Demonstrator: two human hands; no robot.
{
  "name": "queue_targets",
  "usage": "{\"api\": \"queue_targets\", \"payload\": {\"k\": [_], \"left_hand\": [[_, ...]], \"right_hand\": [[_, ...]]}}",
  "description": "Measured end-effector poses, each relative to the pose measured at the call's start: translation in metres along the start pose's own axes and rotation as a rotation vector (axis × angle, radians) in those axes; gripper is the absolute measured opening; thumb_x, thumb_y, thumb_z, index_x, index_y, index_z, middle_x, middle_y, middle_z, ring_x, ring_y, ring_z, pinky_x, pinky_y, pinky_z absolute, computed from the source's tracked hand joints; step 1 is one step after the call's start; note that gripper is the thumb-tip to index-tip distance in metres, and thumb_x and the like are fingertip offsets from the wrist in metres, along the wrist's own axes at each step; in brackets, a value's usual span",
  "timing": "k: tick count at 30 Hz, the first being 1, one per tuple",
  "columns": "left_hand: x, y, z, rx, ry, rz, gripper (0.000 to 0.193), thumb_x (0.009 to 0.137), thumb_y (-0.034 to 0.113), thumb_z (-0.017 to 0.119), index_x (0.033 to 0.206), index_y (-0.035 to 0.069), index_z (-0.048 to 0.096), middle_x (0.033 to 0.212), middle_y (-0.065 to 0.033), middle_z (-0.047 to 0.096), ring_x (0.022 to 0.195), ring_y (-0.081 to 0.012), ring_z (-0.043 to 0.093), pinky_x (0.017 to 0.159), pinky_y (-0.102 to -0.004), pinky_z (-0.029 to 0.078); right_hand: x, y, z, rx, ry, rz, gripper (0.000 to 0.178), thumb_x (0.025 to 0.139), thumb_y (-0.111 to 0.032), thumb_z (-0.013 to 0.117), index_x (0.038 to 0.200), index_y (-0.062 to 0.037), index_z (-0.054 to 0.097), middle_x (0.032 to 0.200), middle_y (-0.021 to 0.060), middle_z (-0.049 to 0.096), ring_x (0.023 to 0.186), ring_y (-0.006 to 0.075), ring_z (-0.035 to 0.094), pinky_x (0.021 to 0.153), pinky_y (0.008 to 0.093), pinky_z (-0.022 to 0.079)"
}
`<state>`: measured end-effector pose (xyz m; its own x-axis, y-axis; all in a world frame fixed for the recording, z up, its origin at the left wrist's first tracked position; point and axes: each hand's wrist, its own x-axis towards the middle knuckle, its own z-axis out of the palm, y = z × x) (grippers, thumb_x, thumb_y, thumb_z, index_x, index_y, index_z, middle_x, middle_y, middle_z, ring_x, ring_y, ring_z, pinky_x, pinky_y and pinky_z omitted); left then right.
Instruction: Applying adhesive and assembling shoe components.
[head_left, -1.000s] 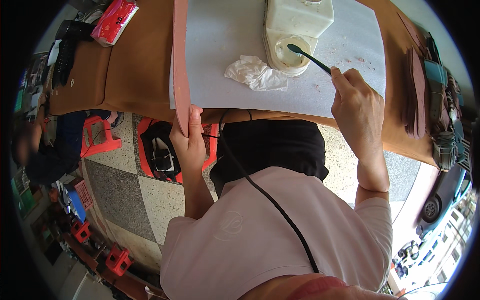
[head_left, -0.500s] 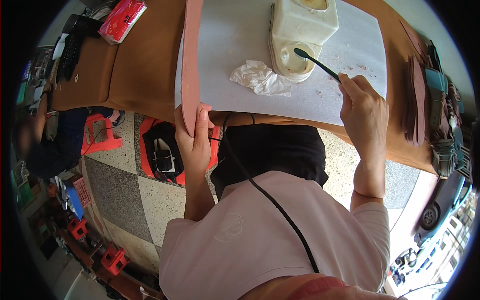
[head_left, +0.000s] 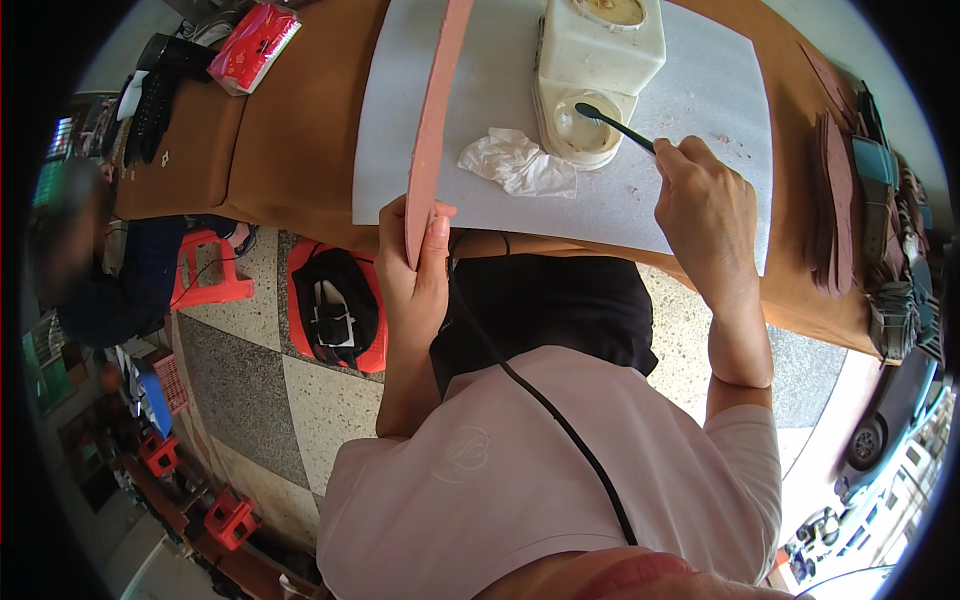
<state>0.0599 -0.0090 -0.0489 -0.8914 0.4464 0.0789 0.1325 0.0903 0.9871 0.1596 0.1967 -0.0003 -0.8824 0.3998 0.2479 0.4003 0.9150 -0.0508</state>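
While my left hand (head_left: pixel 415 260) pinches the near end of a pinkish-brown strip (head_left: pixel 436 120) between thumb and fingers, my right hand (head_left: pixel 710 215) is closed around the handle of a dark, toothbrush-like brush (head_left: pixel 628 130). The strip stands on its narrow side, running away from me over the pale mat (head_left: pixel 690 205) and out of the top of the view, so I can't tell how its far end is supported. The brush head is at the low round cup in front of the white container (head_left: pixel 605 60); whether the bristles touch what is inside, I can't make out. If I load them too heavily, a drip could land on the mat between cup and strip, or run down the strip's side onto my fingers. Holding only one end, I could let that long piece twist or sag, because so little of it is in my grip. If it swung right, it could brush against the crumpled tissue (head_left: pixel 515 165) or knock the container. Reddish crumbs (head_left: pixel 725 138) lie on the mat to the right of the cup, and a wet bristle or surface set down there could pick them up.
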Motion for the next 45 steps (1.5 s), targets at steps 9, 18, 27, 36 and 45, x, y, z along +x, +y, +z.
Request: {"api": "queue_targets", "payload": {"k": [9, 18, 27, 36, 45], "left_hand": [[0.003, 0.002, -0.003, 0.017, 0.018, -0.027, 0.015, 0.084, 0.011, 0.047, 0.094, 0.000, 0.043, 0.080, -0.0026, 0.052, 0.058, -0.0044, 0.040, 0.051, -0.0178, 0.034], [0.005, 0.006, 0.011, 0.041, 0.033, 0.007, 0.022, 0.081, 0.013, 0.052, 0.097, 0.000, 0.046, 0.067, -0.0007, 0.045, 0.058, -0.0056, 0.038, 0.052, -0.0178, 0.033], [0.006, 0.010, 0.027, 0.016, -0.027, 0.031, 0.025, 0.083, 0.014, 0.050, 0.101, -0.002, 0.043, 0.083, -0.0043, 0.050, 0.065, -0.0068, 0.042, 0.059, -0.0200, 0.037], [0.009, 0.009, 0.034, 0.017, -0.022, 0.020, 0.025, 0.082, 0.015, 0.051, 0.100, -0.002, 0.046, 0.076, -0.0026, 0.050, 0.061, -0.0070, 0.042, 0.055, -0.0194, 0.036], [0.022, 0.015, 0.038, 0.215, 0.012, 0.228, 0.021, 0.080, 0.015, 0.052, 0.094, -0.001, 0.050, 0.078, -0.0081, 0.055, 0.057, -0.0140, 0.048, 0.053, -0.0243, 0.040]], "right_hand": [[-0.009, 0.005, -0.013, 0.135, 0.055, 0.058, 0.010, 0.070, 0.000, 0.050, 0.076, -0.0017, 0.057, 0.065, 0.0100, 0.053, 0.054, 0.0259, 0.055, 0.048, 0.0326, 0.042], [-0.053, 0.011, 0.041, 0.574, 0.265, 0.165, 0.020, 0.073, 0.006, 0.053, 0.092, 0.0008, 0.058, 0.071, 0.0111, 0.055, 0.053, 0.0171, 0.052, 0.047, 0.0244, 0.040], [-0.053, 0.013, 0.055, 0.594, 0.295, 0.130, 0.023, 0.073, 0.006, 0.054, 0.094, -0.0005, 0.059, 0.073, 0.0110, 0.056, 0.055, 0.0170, 0.055, 0.048, 0.0246, 0.042], [-0.058, 0.010, 0.059, 0.633, 0.340, 0.172, 0.023, 0.073, 0.006, 0.053, 0.095, -0.0001, 0.058, 0.072, 0.0105, 0.055, 0.053, 0.0161, 0.052, 0.047, 0.0237, 0.041], [-0.054, 0.010, 0.053, 0.869, 0.394, 0.227, 0.021, 0.075, 0.004, 0.054, 0.096, 0.0018, 0.058, 0.066, 0.0068, 0.054, 0.055, 0.0080, 0.046, 0.049, 0.0185, 0.036]]}}
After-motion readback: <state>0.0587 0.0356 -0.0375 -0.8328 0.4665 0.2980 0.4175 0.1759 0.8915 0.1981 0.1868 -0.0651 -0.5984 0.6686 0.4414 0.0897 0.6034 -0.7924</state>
